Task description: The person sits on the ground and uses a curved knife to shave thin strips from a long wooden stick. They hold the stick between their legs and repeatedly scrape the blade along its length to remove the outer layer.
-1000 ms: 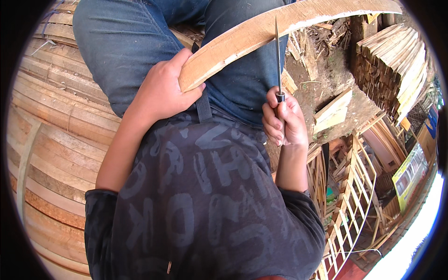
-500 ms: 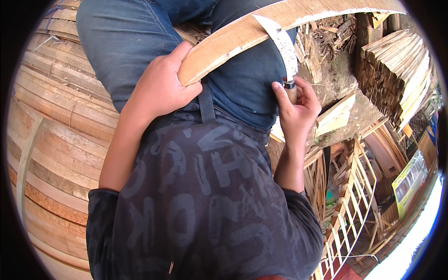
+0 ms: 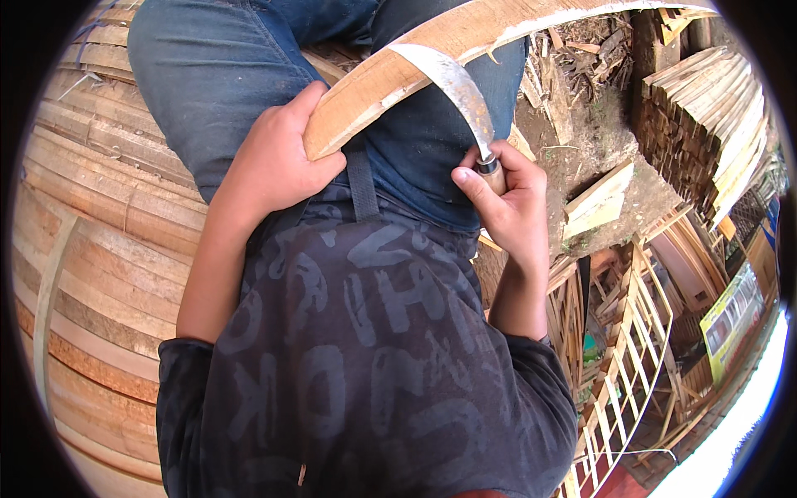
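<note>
Clasping a wooden plank above the blue jeans, the left hand has one end between thumb and fingers. At the jeans' right edge, the right hand pinches a curved knife by its handle in its fingers.

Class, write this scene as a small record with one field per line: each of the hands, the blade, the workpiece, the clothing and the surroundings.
Left hand: grips the near end of the long pale-brown wooden plank
Right hand: holds the brown wooden handle of a knife
Blade: curved, grey metal; overlaps the plank in view, contact unclear
Workpiece: the plank, slanting up to the right
Clothing: blue denim trousers, dark patterned shirt
Surroundings: brown boards at left; stacked pale wooden strips at right
</note>
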